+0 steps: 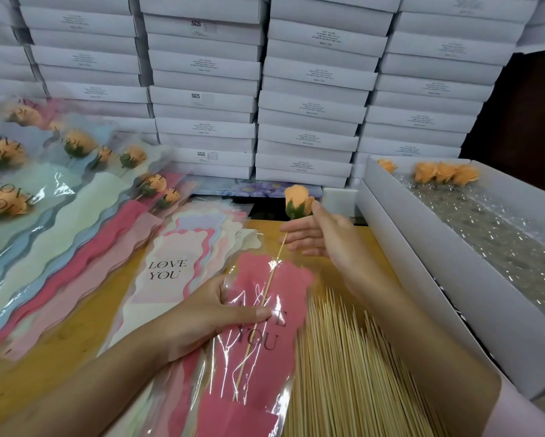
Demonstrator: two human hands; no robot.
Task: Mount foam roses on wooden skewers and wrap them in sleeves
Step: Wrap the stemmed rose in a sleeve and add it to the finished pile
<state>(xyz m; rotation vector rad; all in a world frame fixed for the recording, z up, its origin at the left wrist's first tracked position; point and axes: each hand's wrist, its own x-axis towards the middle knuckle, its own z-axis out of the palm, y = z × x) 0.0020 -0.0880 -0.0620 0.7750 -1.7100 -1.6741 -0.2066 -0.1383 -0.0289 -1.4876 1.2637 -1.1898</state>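
the fingers of the left grip are hidden under the pink sleeve. only its thumb shows, pressed on the clear front film, so it pinches the sleeve a little below the wavy upper end. the sleeve's lower end is cut off by the frame edge, and the thumb covers part of its dark lettering. glare on the film makes it hard to tell just where the skewer enters. its lower length seems to lie under the film, passing beneath the thumb and ending well down the sleeve.

the right grip pinches the rose at its base, above the sleeve's mouth. the thumb is against the right side and the forefinger runs across below, while the other fingers are nearly straight. the bud stands above that grip, and the skewer slants down and left from it to the left grip.

the rose is a closed peach-orange bud with green sepals. loose skewers lie just right of the sleeve on the worktop, beside a white box.
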